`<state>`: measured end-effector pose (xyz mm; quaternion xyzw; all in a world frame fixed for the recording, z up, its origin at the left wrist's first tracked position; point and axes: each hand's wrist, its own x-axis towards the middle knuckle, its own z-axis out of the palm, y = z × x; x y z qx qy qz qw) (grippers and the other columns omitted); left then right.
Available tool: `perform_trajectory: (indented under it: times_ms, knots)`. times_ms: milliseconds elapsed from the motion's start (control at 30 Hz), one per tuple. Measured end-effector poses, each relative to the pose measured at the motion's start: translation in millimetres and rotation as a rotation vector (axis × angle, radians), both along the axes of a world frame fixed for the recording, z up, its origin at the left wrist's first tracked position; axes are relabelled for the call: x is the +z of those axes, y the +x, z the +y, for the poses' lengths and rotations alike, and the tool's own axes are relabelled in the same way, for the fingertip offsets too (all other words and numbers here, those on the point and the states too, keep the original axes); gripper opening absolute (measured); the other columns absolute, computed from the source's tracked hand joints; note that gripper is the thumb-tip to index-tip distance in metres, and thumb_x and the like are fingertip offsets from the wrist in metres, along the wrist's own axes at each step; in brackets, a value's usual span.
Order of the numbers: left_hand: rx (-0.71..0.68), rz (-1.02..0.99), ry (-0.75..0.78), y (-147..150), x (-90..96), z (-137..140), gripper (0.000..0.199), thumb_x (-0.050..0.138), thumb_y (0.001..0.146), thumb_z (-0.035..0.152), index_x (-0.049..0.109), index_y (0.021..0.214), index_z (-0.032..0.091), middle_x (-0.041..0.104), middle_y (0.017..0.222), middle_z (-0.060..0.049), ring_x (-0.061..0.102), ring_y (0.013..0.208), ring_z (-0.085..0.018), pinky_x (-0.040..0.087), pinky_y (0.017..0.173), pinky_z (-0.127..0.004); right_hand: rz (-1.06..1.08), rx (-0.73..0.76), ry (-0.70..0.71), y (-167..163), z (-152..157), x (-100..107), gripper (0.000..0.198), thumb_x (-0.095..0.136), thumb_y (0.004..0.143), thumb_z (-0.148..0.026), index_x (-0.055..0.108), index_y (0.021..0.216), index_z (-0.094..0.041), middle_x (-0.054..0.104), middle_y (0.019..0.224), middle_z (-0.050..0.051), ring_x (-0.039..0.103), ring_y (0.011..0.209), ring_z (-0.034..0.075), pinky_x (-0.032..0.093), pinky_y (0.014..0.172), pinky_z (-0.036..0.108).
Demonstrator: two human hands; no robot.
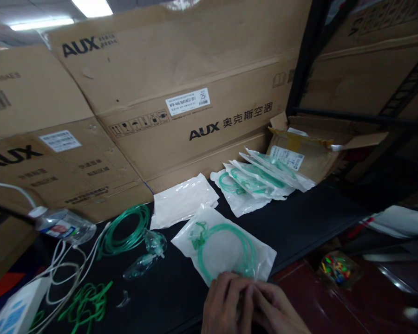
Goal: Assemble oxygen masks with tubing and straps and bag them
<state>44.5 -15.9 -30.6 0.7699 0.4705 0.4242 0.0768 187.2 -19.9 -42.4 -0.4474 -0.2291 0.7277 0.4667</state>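
Both my hands meet at the near edge of a clear plastic pouch (pixel 223 243) lying on the black table (pixel 299 222). The pouch holds a coil of green tubing and a mask. My left hand (pixel 226 301) and my right hand (pixel 277 308) press together with fingers pinching the pouch's near edge. To the left lies an unpacked clear oxygen mask (pixel 148 255) joined to a loose coil of green tubing (pixel 125 229). Behind are empty pouches (pixel 183 199).
Several filled pouches (pixel 261 178) lie stacked at the back right against an open carton (pixel 310 148). Large AUX cardboard boxes (pixel 181 93) wall the rear. At the left are a plastic bottle (pixel 64 225), white cables (pixel 62 273) and green bands (pixel 85 304).
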Motion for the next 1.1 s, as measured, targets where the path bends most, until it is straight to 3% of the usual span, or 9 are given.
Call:
perform_trajectory:
  times_ms: [133, 267, 333, 467, 633, 900, 1100]
  knots:
    - [0.067, -0.077, 0.016, 2, 5.0, -3, 0.018, 0.05, 0.103, 0.017, 0.066, 0.098, 0.024, 0.069, 0.082, -0.002, 0.07, 0.071, -0.016, 0.058, 0.067, -0.026, -0.071, -0.071, -0.01, 3, 7, 7, 0.052, 0.092, 0.061, -0.062, 0.079, 0.083, -0.016, 0.078, 0.067, 0.007, 0.08, 0.076, 0.032, 0.066, 0.076, 0.044]
    - [0.052, -0.084, -0.027, 4, 5.7, -5, 0.017, 0.05, 0.102, 0.014, 0.064, 0.098, 0.023, 0.067, 0.082, -0.003, 0.07, 0.073, -0.017, 0.057, 0.068, -0.027, -0.117, -0.17, -0.033, 5, 5, 4, 0.067, 0.094, 0.058, -0.06, 0.078, 0.105, -0.016, 0.077, 0.064, 0.005, 0.079, 0.064, 0.031, 0.067, 0.07, 0.047]
    - [0.02, -0.064, -0.043, 5, 3.7, -6, 0.017, 0.049, 0.102, 0.015, 0.063, 0.098, 0.024, 0.068, 0.082, -0.003, 0.07, 0.074, -0.018, 0.058, 0.068, -0.028, -0.094, -0.113, -0.012, 4, 3, 3, 0.067, 0.093, 0.06, -0.061, 0.08, 0.107, -0.014, 0.078, 0.066, 0.005, 0.079, 0.067, 0.031, 0.067, 0.071, 0.047]
    - [0.032, 0.092, -0.056, 6, -0.4, -2, 0.017, 0.048, 0.101, 0.019, 0.063, 0.104, 0.026, 0.07, 0.085, -0.003, 0.07, 0.075, -0.022, 0.059, 0.067, -0.033, -0.059, -0.005, 0.091, 2, 5, 3, 0.047, 0.089, 0.071, -0.057, 0.085, 0.094, -0.016, 0.08, 0.073, 0.006, 0.079, 0.078, 0.03, 0.065, 0.079, 0.043]
    - [-0.004, 0.281, -0.006, 1, 1.2, 8, 0.021, 0.049, 0.102, 0.02, 0.063, 0.115, 0.027, 0.072, 0.092, -0.004, 0.072, 0.075, -0.022, 0.061, 0.067, -0.034, -0.05, 0.017, 0.121, 0, 9, 4, 0.044, 0.09, 0.069, -0.057, 0.086, 0.091, -0.018, 0.08, 0.074, 0.006, 0.077, 0.08, 0.029, 0.063, 0.082, 0.043]
    - [-0.159, 0.043, -0.073, -4, -9.1, 4, 0.02, 0.045, 0.104, 0.012, 0.062, 0.105, 0.021, 0.07, 0.093, -0.006, 0.074, 0.084, -0.016, 0.062, 0.078, -0.024, -0.156, 0.026, 0.185, -6, 8, 0, 0.034, 0.09, 0.069, -0.05, 0.085, 0.074, -0.016, 0.075, 0.067, 0.005, 0.073, 0.078, 0.03, 0.06, 0.076, 0.037]
    - [-0.103, 0.011, -0.053, -4, -21.9, -5, 0.024, 0.044, 0.108, 0.025, 0.066, 0.099, 0.023, 0.071, 0.085, -0.004, 0.073, 0.076, -0.015, 0.06, 0.071, -0.022, -0.143, 0.066, 0.169, -12, 9, 0, 0.039, 0.089, 0.068, -0.055, 0.083, 0.07, -0.017, 0.076, 0.068, 0.005, 0.074, 0.079, 0.029, 0.059, 0.075, 0.034]
